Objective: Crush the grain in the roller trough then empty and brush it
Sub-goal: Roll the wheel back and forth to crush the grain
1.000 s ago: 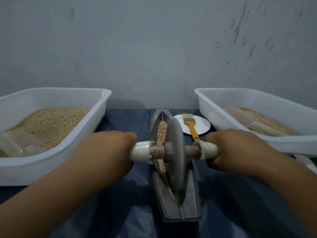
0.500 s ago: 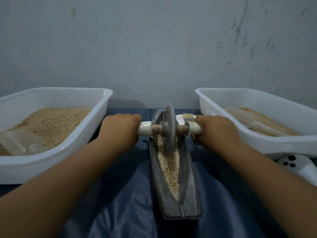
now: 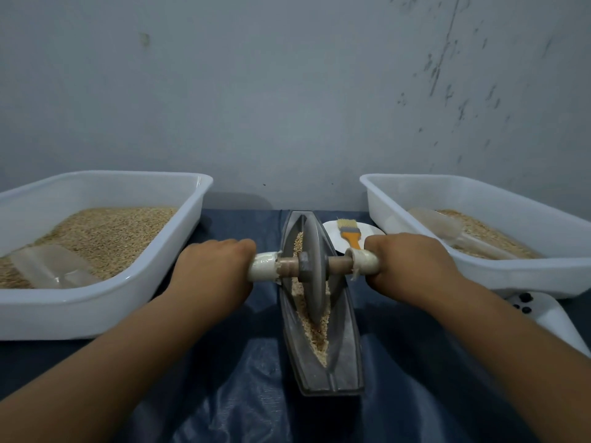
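A grey boat-shaped roller trough (image 3: 347, 343) lies lengthwise on the dark blue cloth, with tan grain (image 3: 315, 334) along its groove. A grey roller wheel (image 3: 314, 266) stands upright in the groove near the trough's middle, on a wooden axle with white-wrapped ends. My left hand (image 3: 212, 266) grips the left handle and my right hand (image 3: 412, 260) grips the right handle. An orange-handled brush (image 3: 350, 233) lies on a small white plate (image 3: 371, 233) just behind the right handle.
A white tub (image 3: 105, 302) of grain with a clear scoop (image 3: 48, 266) stands at the left. A second white tub (image 3: 511, 276) with grain and a scoop (image 3: 447, 228) stands at the right. A white device (image 3: 553, 318) with black buttons lies by the right forearm. A grey wall is behind.
The wheel rolled from the near part of the trough to the far end, then came back to the middle. Both hands stayed on the handles.
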Demonstrator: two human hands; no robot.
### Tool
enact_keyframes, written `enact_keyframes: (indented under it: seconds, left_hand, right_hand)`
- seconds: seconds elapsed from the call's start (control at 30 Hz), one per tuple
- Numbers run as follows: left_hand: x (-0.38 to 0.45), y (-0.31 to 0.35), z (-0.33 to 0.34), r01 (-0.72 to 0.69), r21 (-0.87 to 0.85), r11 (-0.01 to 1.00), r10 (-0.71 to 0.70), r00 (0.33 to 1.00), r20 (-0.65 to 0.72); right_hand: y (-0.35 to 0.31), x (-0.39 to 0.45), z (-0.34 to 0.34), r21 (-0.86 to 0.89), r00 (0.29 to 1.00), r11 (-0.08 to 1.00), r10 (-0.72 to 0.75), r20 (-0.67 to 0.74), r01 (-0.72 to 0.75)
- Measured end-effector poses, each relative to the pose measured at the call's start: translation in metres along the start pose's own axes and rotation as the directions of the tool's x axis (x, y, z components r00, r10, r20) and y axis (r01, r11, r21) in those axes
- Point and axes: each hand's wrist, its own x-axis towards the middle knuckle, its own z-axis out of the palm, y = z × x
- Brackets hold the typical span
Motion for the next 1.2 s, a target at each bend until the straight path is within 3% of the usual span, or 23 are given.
enact_keyframes:
  seconds: [0.27, 0.47, 0.53, 0.67, 0.9, 1.03, 1.2]
  left_hand:
    - [-0.024, 0.004, -0.030, -0.009, 0.013, 1.000, 0.007, 0.994, 0.105]
    - [-0.029, 0.000, -0.037, -0.019, 0.034, 0.999, 0.017, 0.997, 0.069]
    - [-0.018, 0.000, -0.026, -0.005, 0.021, 1.000, 0.004, 0.996, 0.092]
    - [0.017, -0.005, 0.005, 0.067, -0.041, 0.997, -0.062, 0.992, 0.112]
    - [0.063, -0.013, 0.031, 0.090, -0.064, 0.994, -0.089, 0.996, 0.016]
    - [0.055, -0.012, 0.031, 0.076, -0.042, 0.996, -0.076, 0.997, 0.005]
    - [0.020, -0.008, 0.009, 0.024, -0.058, 0.998, -0.022, 0.999, 0.035]
  right_hand:
    - [-0.001, -0.032, -0.041, 0.039, 0.971, 0.999, -0.043, 0.235, 0.035]
    - [0.001, -0.037, -0.050, 0.114, 0.942, 0.993, -0.053, 0.331, 0.015]
    - [-0.001, -0.023, -0.037, 0.094, 0.957, 0.996, -0.022, 0.288, -0.006]
    - [-0.004, 0.020, -0.001, 0.015, 0.997, 0.999, 0.037, 0.061, -0.038]
    - [0.003, 0.066, 0.031, -0.110, 0.975, 0.993, 0.027, -0.220, -0.052]
    - [0.001, 0.059, 0.027, -0.119, 0.976, 0.992, 0.012, -0.216, -0.038]
    - [-0.004, 0.016, 0.004, -0.018, 0.997, 0.999, 0.030, -0.067, -0.032]
